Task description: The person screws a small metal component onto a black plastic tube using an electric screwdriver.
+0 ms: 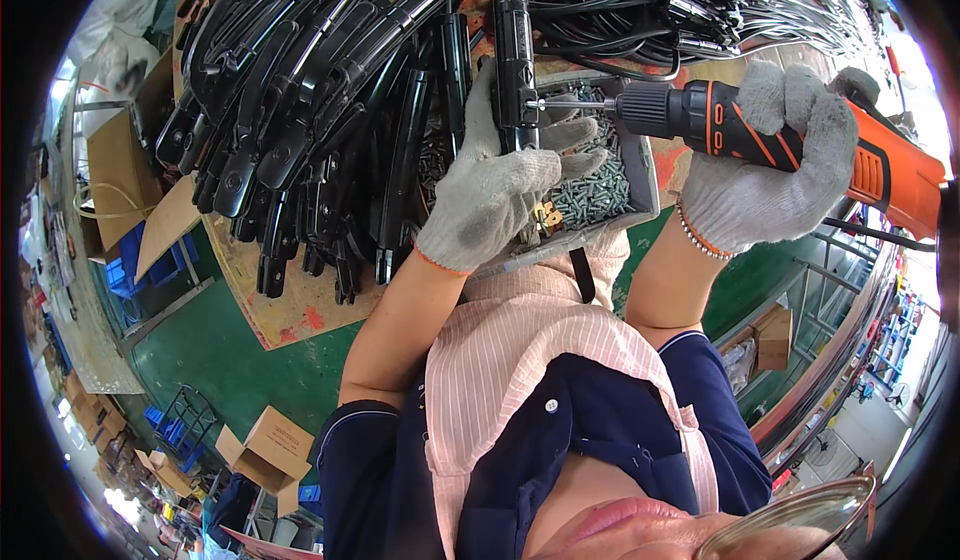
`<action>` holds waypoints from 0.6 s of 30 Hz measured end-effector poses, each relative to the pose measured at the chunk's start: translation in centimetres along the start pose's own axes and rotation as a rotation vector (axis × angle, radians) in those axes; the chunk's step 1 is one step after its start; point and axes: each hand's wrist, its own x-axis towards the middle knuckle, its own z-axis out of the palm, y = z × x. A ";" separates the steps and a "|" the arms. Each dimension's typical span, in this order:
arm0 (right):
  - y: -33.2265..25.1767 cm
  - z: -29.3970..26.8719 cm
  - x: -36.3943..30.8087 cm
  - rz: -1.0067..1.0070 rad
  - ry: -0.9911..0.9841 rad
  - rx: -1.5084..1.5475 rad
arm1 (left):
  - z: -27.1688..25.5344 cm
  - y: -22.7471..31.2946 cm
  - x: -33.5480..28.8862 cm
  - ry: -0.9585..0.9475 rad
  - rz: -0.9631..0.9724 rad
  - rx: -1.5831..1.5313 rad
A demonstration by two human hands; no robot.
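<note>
Work stands at the screw-driving stage on a single piece, judging by the tool's position. The long, glossy black, tube-like part is upright in view above the near edge of the bench, its near end in the left hand. That hand, in a grey knitted glove, has its fingers wrapped about the part's near end. The right hand, gloved alike, is clenched round an orange-and-black power screwdriver; trigger pressure cannot be told. The slim steel bit meets the part's right side at a small silvery fastener. Full seating cannot be confirmed, so this joint is rated unfinished.

Below the hands, a grey open-topped tray holds many loose silvery screws and a few small gold-coloured metal pieces, so stock is on hand. To the left lies a large heap of similar glossy black parts; which of them are done and which are left cannot be established. Bundled black cables lie far right.
</note>
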 end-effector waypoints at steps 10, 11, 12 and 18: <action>0.2 0.4 -0.1 -0.022 -0.026 0.013 | 0.1 0.0 0.1 0.000 0.005 0.046; 0.0 0.7 0.0 0.006 -0.043 0.061 | 0.0 0.0 0.1 -0.001 0.015 0.061; 0.0 0.8 0.0 0.035 -0.060 0.110 | -0.1 -0.1 0.1 -0.001 0.015 0.060; 0.3 1.9 0.7 0.067 -0.114 0.004 | -0.8 -0.1 0.3 -0.025 0.015 0.112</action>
